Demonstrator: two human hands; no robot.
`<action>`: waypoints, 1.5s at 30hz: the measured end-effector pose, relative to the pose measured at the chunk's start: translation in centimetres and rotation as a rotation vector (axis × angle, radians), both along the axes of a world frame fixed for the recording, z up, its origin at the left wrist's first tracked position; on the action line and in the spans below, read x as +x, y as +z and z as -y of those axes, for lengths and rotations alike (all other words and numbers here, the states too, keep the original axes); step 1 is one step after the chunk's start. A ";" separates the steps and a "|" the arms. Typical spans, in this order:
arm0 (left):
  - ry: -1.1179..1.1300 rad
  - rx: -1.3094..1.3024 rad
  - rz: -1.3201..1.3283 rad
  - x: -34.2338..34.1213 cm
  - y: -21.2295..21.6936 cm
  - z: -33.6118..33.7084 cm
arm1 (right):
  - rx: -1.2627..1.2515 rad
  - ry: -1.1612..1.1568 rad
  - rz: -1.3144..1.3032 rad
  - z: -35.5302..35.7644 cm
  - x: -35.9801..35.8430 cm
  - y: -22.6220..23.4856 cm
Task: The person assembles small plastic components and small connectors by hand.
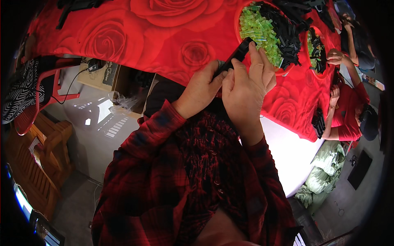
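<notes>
A slim black bar-shaped plastic part [239, 54] is held slantwise between my two hands, above the near edge of the red table. My left hand [202, 86] is closed around its lower end. The fingers of my right hand [248, 82] grip it along its upper side, with the thumb close to my left thumb. Just beyond my right hand stands a round orange-rimmed tray [237, 24]. Translucent yellow-green plastic pieces [258, 30] fill its left side, and small black parts [290, 47] fill its right.
Rose-patterned red cloth [164, 49] covers the table. More black parts [80, 6] lie at the far left. Co-workers sit at the right, one hand [336, 56] by a smaller orange tray [310, 53]. A cardboard box [98, 76] and red chair [39, 102] stand left; a pale green sack [326, 172] lies right.
</notes>
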State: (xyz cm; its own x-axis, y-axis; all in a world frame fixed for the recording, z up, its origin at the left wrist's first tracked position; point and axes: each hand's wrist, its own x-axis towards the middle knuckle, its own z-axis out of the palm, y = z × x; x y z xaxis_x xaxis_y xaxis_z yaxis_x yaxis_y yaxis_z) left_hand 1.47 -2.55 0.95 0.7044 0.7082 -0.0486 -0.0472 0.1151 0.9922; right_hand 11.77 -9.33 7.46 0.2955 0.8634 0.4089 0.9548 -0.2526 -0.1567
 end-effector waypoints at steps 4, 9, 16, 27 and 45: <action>0.024 0.070 -0.083 -0.1 1.1 -0.1 | -0.060 0.004 0.007 -0.1 0.1 -0.1; 0.027 0.131 -0.197 -0.1 0.8 0.2 | -0.080 0.007 -0.019 -0.2 0.0 0.0; 0.008 0.003 -0.234 -0.3 1.2 0.1 | -0.152 0.010 -0.072 -0.3 0.0 0.4; -0.113 -0.148 -0.257 -0.6 1.5 -0.9 | -0.123 0.039 -0.204 -0.3 0.3 -0.4; 0.138 0.016 -0.219 -0.5 -0.1 0.0 | -0.010 0.020 -0.184 -0.8 -0.8 -1.0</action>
State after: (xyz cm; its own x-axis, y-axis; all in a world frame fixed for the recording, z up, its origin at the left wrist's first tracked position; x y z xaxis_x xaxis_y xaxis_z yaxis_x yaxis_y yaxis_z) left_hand 0.98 -2.51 0.82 0.5745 0.7989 -0.1780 0.1552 0.1072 0.9821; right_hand 10.97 -8.50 6.48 0.3475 0.8735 0.3410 0.9150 -0.2364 -0.3269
